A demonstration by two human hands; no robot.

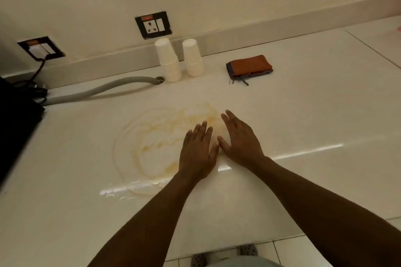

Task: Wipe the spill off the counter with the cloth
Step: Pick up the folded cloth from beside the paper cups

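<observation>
Spill (165,147) spreads across the middle of the frame, a pale yellowish smear with ring-shaped edges on the glossy white counter (303,115). I see my left hand (198,151) flat and palm-down at the smear's right edge, fingers straight and close together, gripping nothing. My right hand (240,141) lies just beside it, also spread flat with fingers extended, its thumb meeting the left hand's thumb side; it too holds nothing. Whether the palms press on the surface or hang just over it I cannot tell. Up in the right-centre of the frame, well apart from both hands, the cloth (249,66) lies folded, orange on top with a grey layer beneath. Left of it two stacks of upturned paper cups (169,60) stand by the wall, beside a grey hose (97,90) running toward the left edge.
</observation>
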